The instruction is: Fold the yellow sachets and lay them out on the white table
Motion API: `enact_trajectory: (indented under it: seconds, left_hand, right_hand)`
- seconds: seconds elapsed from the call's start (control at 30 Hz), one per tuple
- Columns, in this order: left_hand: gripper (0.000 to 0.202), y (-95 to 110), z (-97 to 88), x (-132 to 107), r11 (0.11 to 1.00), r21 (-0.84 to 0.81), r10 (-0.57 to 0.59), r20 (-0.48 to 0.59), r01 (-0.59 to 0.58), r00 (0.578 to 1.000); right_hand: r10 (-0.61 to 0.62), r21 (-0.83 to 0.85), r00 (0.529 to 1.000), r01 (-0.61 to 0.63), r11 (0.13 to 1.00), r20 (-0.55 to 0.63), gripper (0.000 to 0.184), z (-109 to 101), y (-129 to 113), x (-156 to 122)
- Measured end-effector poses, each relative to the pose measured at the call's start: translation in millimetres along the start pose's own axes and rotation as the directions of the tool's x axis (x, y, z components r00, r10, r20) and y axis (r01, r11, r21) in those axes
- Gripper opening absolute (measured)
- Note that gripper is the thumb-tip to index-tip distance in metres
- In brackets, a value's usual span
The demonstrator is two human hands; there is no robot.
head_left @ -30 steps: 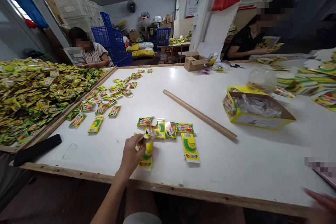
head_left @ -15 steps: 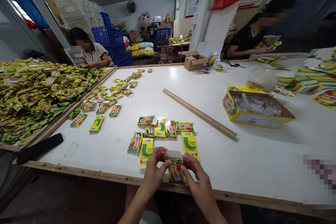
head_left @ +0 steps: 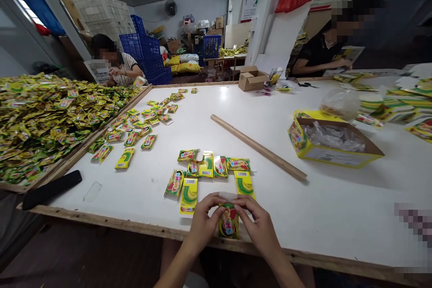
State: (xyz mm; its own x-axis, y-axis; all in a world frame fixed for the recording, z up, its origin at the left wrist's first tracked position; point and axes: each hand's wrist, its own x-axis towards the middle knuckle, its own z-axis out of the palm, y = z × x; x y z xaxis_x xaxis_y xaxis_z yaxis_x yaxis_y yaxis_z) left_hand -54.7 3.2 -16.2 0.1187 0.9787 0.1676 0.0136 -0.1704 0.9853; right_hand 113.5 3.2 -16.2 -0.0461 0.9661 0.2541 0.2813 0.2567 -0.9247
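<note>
i see my left hand [head_left: 201,227] and my right hand [head_left: 260,229] meeting at the near edge of the white table [head_left: 324,216], both pinching one small yellow and green packet [head_left: 228,224] between them. the fingers [head_left: 214,201] of the left hand press on its upper left corner and those of the right hand on its upper right, thumbs and forefingers closed on the pale top flap. the packet stands roughly upright with its printed face toward me and its lower end over the table's wooden rim. just beyond my hands lies a small cluster of packets [head_left: 216,166], some in a row side by side and touching, with three more below the row, nearer to me. farther right a long wooden stick [head_left: 258,147] lies slantwise on the table, and beyond it an open yellow carton [head_left: 332,146] holds crumpled clear plastic. to the left, loose packets [head_left: 141,123] are scattered toward a big heap of packets [head_left: 43,117] on the neighbouring surface, and a black bar [head_left: 50,190] lies near the table's left corner. a seated person [head_left: 118,65] is at the far left and another worker [head_left: 320,51] at the far right.
</note>
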Motion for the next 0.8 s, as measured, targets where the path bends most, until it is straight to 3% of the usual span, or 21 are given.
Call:
enact_trajectory:
  seconds: [0.1, 0.3, 0.67, 0.8]
  left_hand:
    - [0.022, -0.7, 4.6, -0.6, 0.994, -0.109, -0.008, -0.052, 0.002, 0.999]
    - [0.012, 6.6, 3.6, -5.9, 0.999, 0.028, 0.028, 0.001, -0.028, 1.0]
    - [0.012, 18.1, 13.2, -0.3, 0.993, 0.079, -0.078, -0.168, 0.092, 0.983]
    - [0.014, 17.6, 11.6, 0.0, 0.994, 0.022, -0.107, -0.123, 0.11, 0.987]
  right_hand:
    - [0.038, 0.076, 0.997, -0.033, 0.997, -0.067, 0.027, 3.2, 4.5, -1.6]
    - [-0.051, -0.027, 0.998, 0.05, 0.998, -0.026, 0.023, 2.6, -3.1, -8.7]
    - [0.036, -0.06, 0.994, -0.043, 0.997, -0.103, 0.03, 7.7, -12.7, -4.9]
    - [0.048, -0.021, 0.995, -0.05, 0.999, -0.085, 0.03, 8.4, -12.0, -7.4]
